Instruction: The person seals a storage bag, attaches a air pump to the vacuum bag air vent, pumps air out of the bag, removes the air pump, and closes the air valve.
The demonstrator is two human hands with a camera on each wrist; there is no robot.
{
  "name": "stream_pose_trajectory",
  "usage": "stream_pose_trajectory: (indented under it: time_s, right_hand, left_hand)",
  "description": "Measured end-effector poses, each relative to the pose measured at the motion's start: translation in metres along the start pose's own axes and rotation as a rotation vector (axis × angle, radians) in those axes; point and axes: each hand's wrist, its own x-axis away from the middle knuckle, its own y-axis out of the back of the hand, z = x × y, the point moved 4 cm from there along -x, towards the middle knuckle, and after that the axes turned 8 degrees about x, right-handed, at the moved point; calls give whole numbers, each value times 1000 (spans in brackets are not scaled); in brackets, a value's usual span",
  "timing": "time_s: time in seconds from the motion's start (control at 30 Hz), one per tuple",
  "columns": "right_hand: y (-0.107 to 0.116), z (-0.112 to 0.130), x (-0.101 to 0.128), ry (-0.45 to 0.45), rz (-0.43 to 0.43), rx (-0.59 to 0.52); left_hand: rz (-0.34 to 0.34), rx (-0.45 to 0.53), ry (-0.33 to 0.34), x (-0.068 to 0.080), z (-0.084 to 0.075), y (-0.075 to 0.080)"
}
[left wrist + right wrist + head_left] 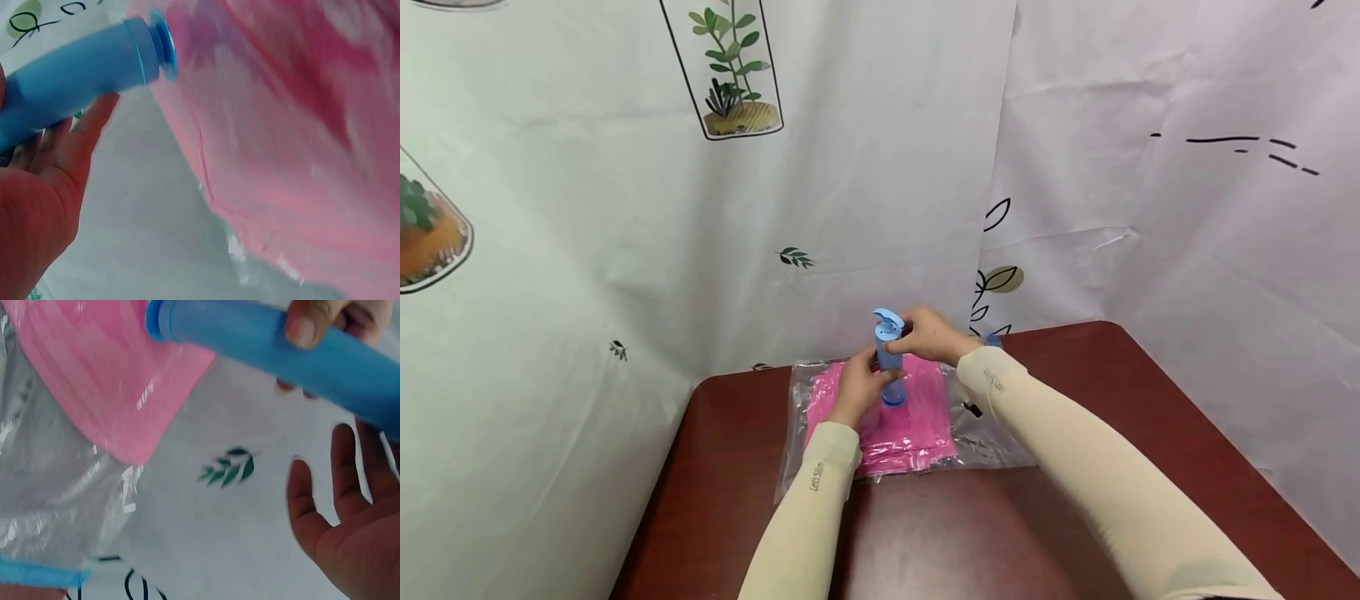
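Head cam: got pink pack (917,429) below left hand (855,387), plus blue bottle (890,361) gripped in it, half-blocked, upright, base down, pinched up top by right hand (934,336). Left wrist: see base (165,47) aimed packward. Right wrist: see clear plastic (50,481) beyond loose fingers (344,472).

Left hand (337,322) grips blue tube (244,336); right hand (356,534) close alongside.

A blue cylinder (887,360) is held upright, its light-blue cap (891,317) tipped up, its base on a clear, wrinkled plastic bag (985,443) of pink material (925,417).
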Motion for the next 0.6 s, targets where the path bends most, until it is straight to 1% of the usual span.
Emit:
stream_pose_trajectory:
  time_s: [0.1,0.17,0.27,0.33,0.4,0.43,0.47,0.5,0.53,0.57,0.6]
  right_hand:
    - [-7,4,1,1,-73,60]
    - [-12,8,4,-30,-139,77]
    - [-15,12,8,-88,-230,97]
    - [-14,14,10,-112,-273,104]
    - [-12,16,11,-118,-293,129]
    - [-11,16,11,-121,-294,134]
    - [-9,16,12,-123,-293,136]
    - [-8,16,12,-122,-287,135]
    - [-7,16,12,-121,-277,132]
    - [-6,16,12,-121,-267,126]
    - [-5,15,12,-121,-252,115]
  left_hand:
    - [-14,-42,2,0,-2,3]
    - [-26,-77,10,1,-3,5]
    - [-72,-123,7,4,-4,5]
    - [-95,-122,12,4,-5,3]
    - [-94,-105,5,2,0,2]
    - [-80,-105,9,-1,6,2]
    - [-67,-132,13,-5,20,2]
    - [-53,-182,17,-10,35,5]
    - [-35,-239,43,-14,50,9]
    - [-16,-327,73,-17,66,14]
    - [2,-425,125,-18,82,20]
